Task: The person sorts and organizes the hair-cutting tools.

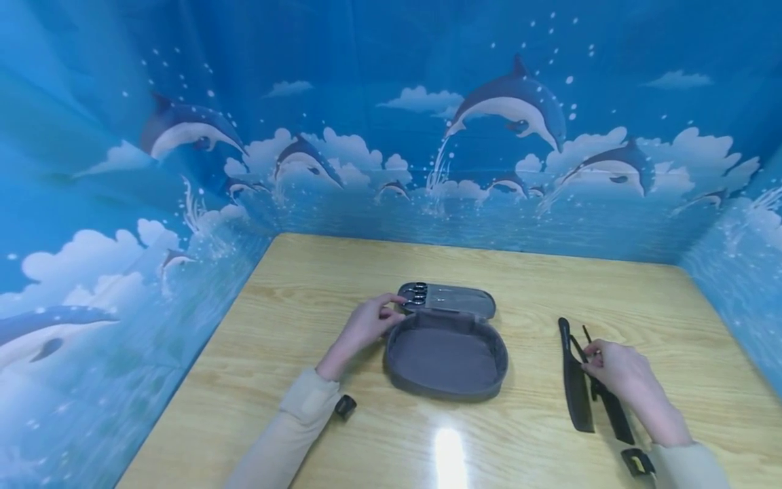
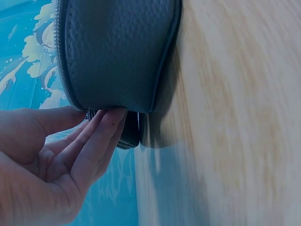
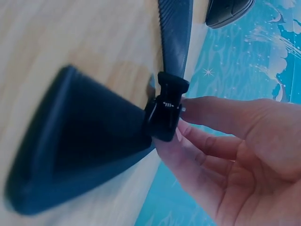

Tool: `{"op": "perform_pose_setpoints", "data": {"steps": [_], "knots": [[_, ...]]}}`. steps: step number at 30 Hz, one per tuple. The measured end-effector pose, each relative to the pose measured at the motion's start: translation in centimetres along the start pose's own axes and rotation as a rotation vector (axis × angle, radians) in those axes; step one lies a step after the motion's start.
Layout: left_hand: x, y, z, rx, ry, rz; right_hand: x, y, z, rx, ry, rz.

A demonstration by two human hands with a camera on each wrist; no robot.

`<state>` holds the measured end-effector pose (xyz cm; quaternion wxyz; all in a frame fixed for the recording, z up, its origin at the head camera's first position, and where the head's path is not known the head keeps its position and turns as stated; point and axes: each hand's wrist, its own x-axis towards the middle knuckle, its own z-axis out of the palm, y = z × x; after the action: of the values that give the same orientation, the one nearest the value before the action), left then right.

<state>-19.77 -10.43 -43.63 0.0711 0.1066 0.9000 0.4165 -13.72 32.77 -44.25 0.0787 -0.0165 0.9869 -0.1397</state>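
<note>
A grey zip case (image 1: 449,353) lies open on the table, its lid (image 1: 461,301) folded back. Small metal scissors (image 1: 418,293) are held in the lid. My left hand (image 1: 366,326) is at the left side of the case, thumb by the base rim and fingers reaching toward the lid; the left wrist view shows its fingertips touching the grey wall (image 2: 115,56). My right hand (image 1: 623,367) pinches a black tool (image 3: 167,110) at a small hinge-like part between thumb and fingers. It has thin prongs and a wide flat end (image 1: 617,415). Left of it lies a black comb (image 1: 575,390).
The table (image 1: 293,272) has light wood grain. Blue sheets (image 1: 366,204) printed with dolphins and clouds rise along its back and sides. Small black devices (image 1: 345,407) sit at both wrists. The case stands left of the comb.
</note>
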Motion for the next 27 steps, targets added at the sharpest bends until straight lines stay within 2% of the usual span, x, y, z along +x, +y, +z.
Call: {"op": "perform_pose_setpoints", "data": {"steps": [10, 15, 21, 24, 27], "knots": [[0.1, 0.1, 0.1, 0.006, 0.022, 0.014, -0.3, -0.4, -0.7, 0.004, -0.016, 0.007], [0.1, 0.1, 0.0, -0.002, 0.023, 0.010, -0.6, -0.9, -1.4, 0.022, 0.040, -0.013], [0.1, -0.1, -0.3, -0.032, 0.018, -0.010, -0.9, -2.6, -1.6, 0.087, 0.129, -0.073], [0.0, -0.2, -0.5, -0.051, 0.045, -0.020, -1.0, -3.7, -1.6, 0.121, 0.178, -0.109], [0.0, 0.0, -0.6, -0.042, 0.111, 0.001, -1.1, -4.7, -1.8, 0.169, 0.211, -0.133]]}}
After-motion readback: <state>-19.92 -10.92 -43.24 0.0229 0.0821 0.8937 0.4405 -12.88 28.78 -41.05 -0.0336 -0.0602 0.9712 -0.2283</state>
